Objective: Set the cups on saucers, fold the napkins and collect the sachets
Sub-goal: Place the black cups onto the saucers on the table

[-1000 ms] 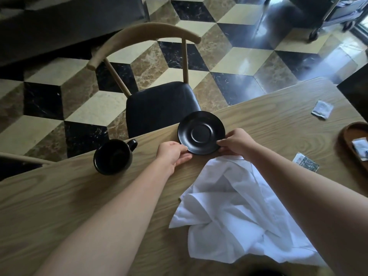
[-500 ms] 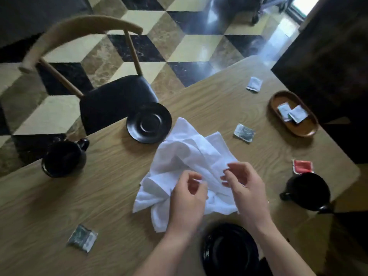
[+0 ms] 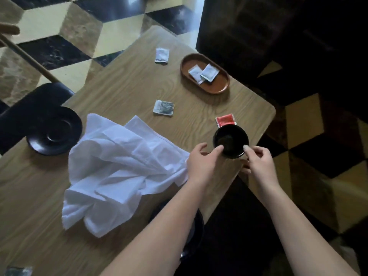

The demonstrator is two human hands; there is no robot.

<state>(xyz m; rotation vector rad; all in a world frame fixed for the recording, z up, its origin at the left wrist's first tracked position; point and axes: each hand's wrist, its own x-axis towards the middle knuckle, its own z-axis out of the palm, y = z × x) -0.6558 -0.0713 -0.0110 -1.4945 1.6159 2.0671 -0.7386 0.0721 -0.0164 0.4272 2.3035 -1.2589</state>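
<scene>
Cup step: both hands, left [image 3: 201,162] and right [image 3: 258,158], pinched the black cup [image 3: 231,140] at the desk's [image 3: 127,84] right edge. Next move probably needed lifting it onto the near saucer [image 3: 194,234].

Both hands have left the white napkin [image 3: 121,168], where they were picking at the crumpled cloth half a second ago. They have moved over to the right, to the black cup [image 3: 231,140] near the worktop's right edge. The left hand [image 3: 201,162] now has its fingertips against the cup's left side. The right hand [image 3: 258,160] touches the rim on the near right side. A second ago both hands were at the black saucer [image 3: 53,132] by the chair; that saucer now sits alone. The napkin lies loose, with no hand on it.
</scene>
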